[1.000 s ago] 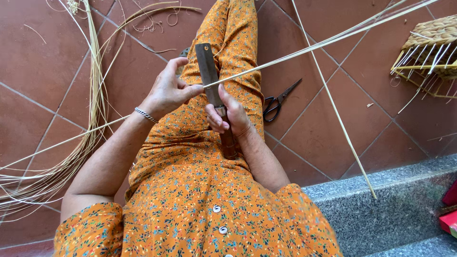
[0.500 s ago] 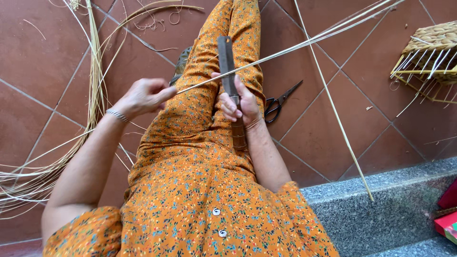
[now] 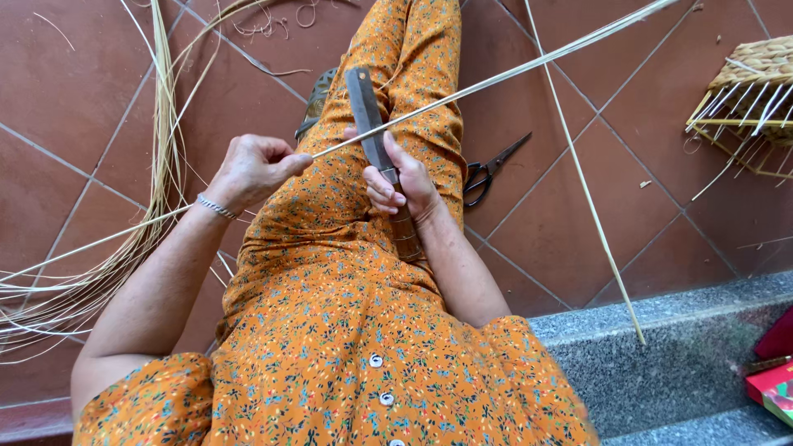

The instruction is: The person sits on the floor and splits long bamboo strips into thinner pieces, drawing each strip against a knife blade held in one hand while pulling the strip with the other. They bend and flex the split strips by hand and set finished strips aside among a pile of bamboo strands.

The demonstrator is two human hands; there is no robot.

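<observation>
My left hand pinches one end of a long pale cane strip that runs up to the right across my lap. My right hand grips a big knife with a dark flat blade and a wooden handle, blade pointing away along my leg. The strip lies across the blade just above my right thumb. I sit in an orange flowered dress with one leg stretched out over the tiled floor.
A bundle of loose cane strips fans out on the red tiled floor at the left. Black scissors lie right of my leg. A half-woven cane basket frame sits at the far right. A grey stone step runs under me.
My left hand has moved away from the knife to the left, drawing the cane strip across the blade. My right hand and the knife have stayed in place on my leg.
</observation>
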